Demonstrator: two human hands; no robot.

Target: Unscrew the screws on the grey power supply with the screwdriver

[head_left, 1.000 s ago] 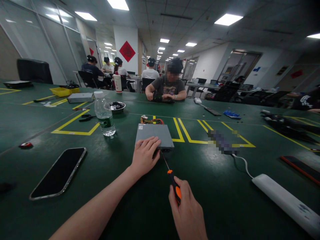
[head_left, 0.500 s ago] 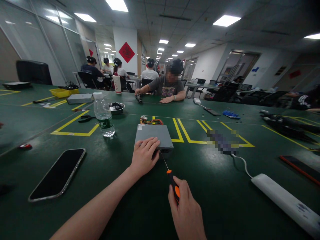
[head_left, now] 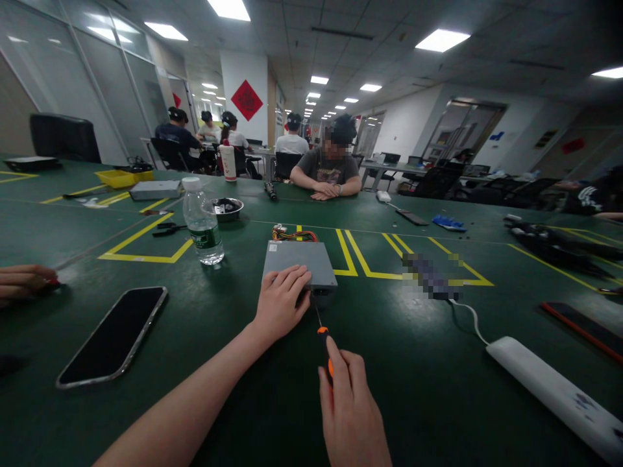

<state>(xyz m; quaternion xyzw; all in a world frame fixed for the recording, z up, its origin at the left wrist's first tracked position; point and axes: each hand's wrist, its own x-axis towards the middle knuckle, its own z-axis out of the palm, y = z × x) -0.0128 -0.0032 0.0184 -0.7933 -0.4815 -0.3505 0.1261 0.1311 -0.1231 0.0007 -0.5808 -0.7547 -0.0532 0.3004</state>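
A grey computer power supply lies on the green table, with a bundle of coloured cables behind it. My left hand grips its near left part, fingers over the top and the thumb side at the front edge. In my right hand is a screwdriver with an orange and black handle. Its shaft points up to the front face of the power supply, close beside my left fingers. The tip is hidden or too small to make out.
Left of the power supply stands a water bottle, with a phone nearer me. A white power strip lies at the right. Another person's hand reaches in at the left edge. Across the table sits a person.
My right hand and the screwdriver have shifted slightly left; the handle has turned. My left hand stays put. A hand has come in at the left, and the person opposite has drawn their hands together.
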